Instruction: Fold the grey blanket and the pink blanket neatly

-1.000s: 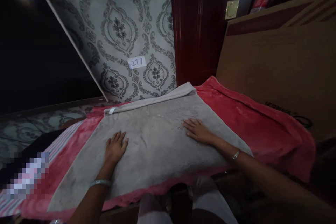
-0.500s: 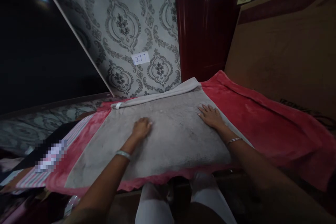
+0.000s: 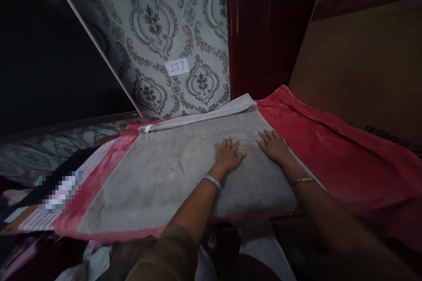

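Note:
A grey plush cloth [image 3: 158,180] lies spread over a larger red plush blanket [image 3: 316,145]. Its far edge is rolled or folded over and carries a small white tag [image 3: 148,128]. My left hand [image 3: 228,154] rests flat on the middle of the grey cloth, fingers spread. Close to the cloth's right edge, my right hand [image 3: 274,145] also lies flat with its fingers apart. Neither hand grips anything. Both wrists wear a bracelet.
Behind the blankets is a patterned wall [image 3: 158,30] with a paper label [image 3: 177,67] reading 277. A dark red panel [image 3: 260,30] and a large cardboard box [image 3: 365,61] stand at the right. At the left are a dark screen [image 3: 56,61] and striped fabric [image 3: 95,162].
My left hand has slid right across the grey cloth, towards the right hand, and its fingers have spread. My right hand stays at the cloth's right edge. The view has shifted slightly.

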{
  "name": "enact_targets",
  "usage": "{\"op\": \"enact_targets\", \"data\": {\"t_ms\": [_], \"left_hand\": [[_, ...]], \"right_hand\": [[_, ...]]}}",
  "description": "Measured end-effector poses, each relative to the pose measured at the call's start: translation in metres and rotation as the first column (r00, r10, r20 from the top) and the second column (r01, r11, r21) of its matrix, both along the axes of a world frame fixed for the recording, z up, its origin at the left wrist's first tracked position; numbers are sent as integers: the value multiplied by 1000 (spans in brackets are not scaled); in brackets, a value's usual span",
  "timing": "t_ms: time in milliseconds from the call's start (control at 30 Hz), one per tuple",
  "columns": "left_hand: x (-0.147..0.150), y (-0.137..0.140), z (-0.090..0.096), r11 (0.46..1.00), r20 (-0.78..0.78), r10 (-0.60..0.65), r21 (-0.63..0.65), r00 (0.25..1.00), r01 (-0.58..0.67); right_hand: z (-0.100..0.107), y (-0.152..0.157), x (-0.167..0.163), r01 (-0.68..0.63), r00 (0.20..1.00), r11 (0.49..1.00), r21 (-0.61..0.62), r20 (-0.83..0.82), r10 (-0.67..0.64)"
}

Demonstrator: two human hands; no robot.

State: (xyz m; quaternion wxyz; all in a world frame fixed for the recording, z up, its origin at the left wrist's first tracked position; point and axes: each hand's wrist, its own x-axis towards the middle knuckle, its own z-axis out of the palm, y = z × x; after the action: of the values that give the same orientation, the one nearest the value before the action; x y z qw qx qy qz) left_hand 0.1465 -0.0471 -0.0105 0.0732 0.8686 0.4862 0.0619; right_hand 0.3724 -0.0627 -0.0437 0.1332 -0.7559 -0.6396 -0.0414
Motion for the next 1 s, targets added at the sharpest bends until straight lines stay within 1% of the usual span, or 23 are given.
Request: {"op": "enact_targets", "data": {"t_ms": [100, 200, 267, 333, 400, 433, 467, 500, 567, 633, 700, 733, 800, 833, 867, 900, 933, 1000], "left_hand": [[-42, 6, 6, 990, -52, 143, -7, 988, -143], [-104, 6, 14, 952, -115, 305, 19, 945, -305], [-151, 0, 16, 912, -146, 409, 35, 901, -408], [-198, -13, 16, 858, -154, 514, 73, 844, -509], [-240, -32, 17, 779, -105, 625, 144, 774, -610], [-258, -42, 19, 752, -62, 654, 166, 754, -638], [-273, -52, 22, 739, -23, 662, 185, 749, -647], [-285, -62, 26, 733, 1, 665, 196, 747, -652], [-299, -78, 35, 742, 24, 649, 203, 761, -639], [-298, -85, 43, 760, 32, 626, 200, 779, -619], [-280, -84, 44, 788, 41, 588, 194, 808, -584], [-264, -82, 43, 811, 47, 555, 189, 830, -553], [-223, -76, 35, 876, 73, 445, 173, 893, -451], [-200, -74, 30, 922, 114, 333, 167, 936, -348], [-177, -73, 25, 957, 160, 217, 161, 963, -242], [-155, -73, 20, 967, 200, 174, 148, 964, -205], [-136, -74, 15, 973, 219, 165, 121, 962, -195], [-110, -77, 6, 971, 233, 204, 73, 951, -226]], "right_hand": [[-4, 1, 3, -1, 1000, 1000, 14, -18, 1], [-7, 2, 4, 1, 1000, 1000, 22, -29, 0], [-6, 1, 3, 2, 999, 1000, 24, -32, -2], [-5, -1, 2, 0, 999, 1000, 25, -34, 0], [-5, -2, 1, -5, 999, 1000, 30, -34, 6], [-5, -3, 1, -9, 999, 999, 32, -33, 10], [-5, -4, 1, -13, 999, 999, 33, -30, 14], [-5, -4, 2, -15, 1000, 999, 32, -27, 15], [-4, -3, 3, -16, 1000, 1000, 25, -25, 16], [-2, -1, 2, -6, 1000, 1000, 4, -26, 6], [3, 1, -4, 26, 999, 999, -46, -29, -28], [6, 1, -10, 39, 999, 996, -75, -29, -41], [10, -2, -26, 23, 999, 994, -111, -26, -26], [10, -5, -35, -10, 1000, 994, -110, -22, 8], [10, -9, -45, -52, 999, 995, -89, -11, 51], [9, -14, -54, -92, 996, 994, -58, 6, 92], [8, -19, -61, -119, 993, 993, -26, 25, 119], [5, -28, -71, -133, 990, 991, 17, 51, 132]]}}
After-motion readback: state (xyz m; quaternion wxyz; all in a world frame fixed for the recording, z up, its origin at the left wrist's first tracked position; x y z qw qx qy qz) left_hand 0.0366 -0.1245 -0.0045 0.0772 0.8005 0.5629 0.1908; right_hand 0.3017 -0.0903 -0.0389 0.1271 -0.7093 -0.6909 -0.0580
